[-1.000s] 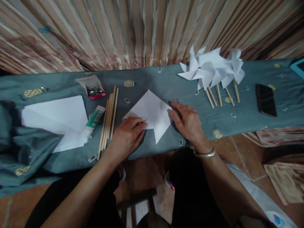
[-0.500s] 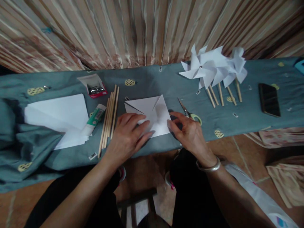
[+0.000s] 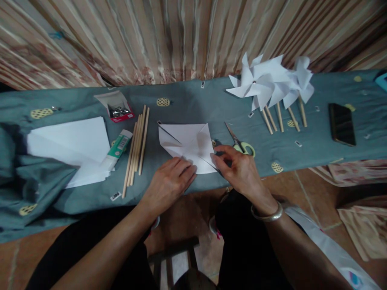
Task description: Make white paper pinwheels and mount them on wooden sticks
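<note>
The left hand (image 3: 169, 183) lay palm-down at the near edge of the teal cloth-covered table (image 3: 193, 100), fingers spread flat and gripping nothing, their tips pressing the near-left part of the white folded paper square (image 3: 189, 145). Just right of it, the right hand (image 3: 238, 167) — a silver bangle (image 3: 267, 213) on its wrist — had thumb and forefinger pinched on the sheet's near-right corner.

By the look of it the step in hand was creasing or setting the diagonals of the square; the next move would call for holding the sheet steady while a corner is worked, and the green-handled scissors (image 3: 242, 143) lay just beside the right hand.

The paper sat near the table's front edge, between the two hands. It lay roughly square to that edge, with no marked long axis — its diagonal lines met near the middle, and one flap on the far left stood slightly raised.

Left of the sheet lay a bundle of thin wooden sticks (image 3: 136, 147), lengthwise away from the person, then a green-and-white glue tube (image 3: 117, 149) and a stack of white paper sheets (image 3: 72, 147). Further back stood a small red box of metal pins (image 3: 117, 110). Far right rested finished white paper pinwheels on sticks (image 3: 269, 86) and a black phone (image 3: 341, 124).
</note>
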A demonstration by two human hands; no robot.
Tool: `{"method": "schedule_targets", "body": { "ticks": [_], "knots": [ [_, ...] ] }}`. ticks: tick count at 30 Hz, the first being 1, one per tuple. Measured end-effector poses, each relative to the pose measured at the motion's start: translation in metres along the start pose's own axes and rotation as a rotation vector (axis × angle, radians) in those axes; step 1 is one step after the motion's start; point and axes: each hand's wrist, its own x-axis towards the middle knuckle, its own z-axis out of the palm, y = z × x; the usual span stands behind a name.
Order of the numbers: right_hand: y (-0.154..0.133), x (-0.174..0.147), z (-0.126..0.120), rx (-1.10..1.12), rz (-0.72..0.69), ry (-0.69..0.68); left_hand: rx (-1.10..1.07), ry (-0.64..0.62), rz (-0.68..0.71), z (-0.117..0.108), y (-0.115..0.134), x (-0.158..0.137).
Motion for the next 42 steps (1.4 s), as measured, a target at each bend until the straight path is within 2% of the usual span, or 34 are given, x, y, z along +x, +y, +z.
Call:
{"method": "schedule_targets", "body": {
  "ticks": [5,11,18,21,26,29,33,37,42],
  "knots": [
    [0.009,0.003,-0.004,0.022,-0.14,0.106,0.001,0.058,0.001,-0.001,-0.001,-0.001],
    [0.012,0.007,-0.001,0.31,-0.243,-0.099,-0.062,0.063,-0.055,-0.004,-0.002,-0.001],
    [0.017,0.009,-0.003,0.127,-0.301,-0.081,-0.083,0.053,-0.085,-0.004,-0.003,-0.002],
    [0.019,0.009,-0.004,0.159,-0.289,-0.114,-0.12,0.057,-0.112,-0.004,-0.004,-0.002],
    [0.009,0.011,0.002,0.432,-0.205,-0.174,-0.125,0.055,-0.112,-0.003,-0.004,-0.002],
    [0.004,0.013,0.009,0.524,-0.173,-0.152,-0.139,0.051,-0.127,-0.004,-0.003,-0.002],
    [-0.001,0.015,0.017,0.425,-0.182,-0.093,-0.173,0.05,-0.173,-0.004,0.0,-0.003],
    [-0.006,0.017,0.026,0.298,-0.227,-0.014,-0.194,0.023,-0.137,-0.002,0.001,-0.007],
    [-0.011,0.021,0.034,0.211,-0.21,0.048,-0.235,0.035,-0.147,0.002,-0.002,-0.007]
  ]
}}
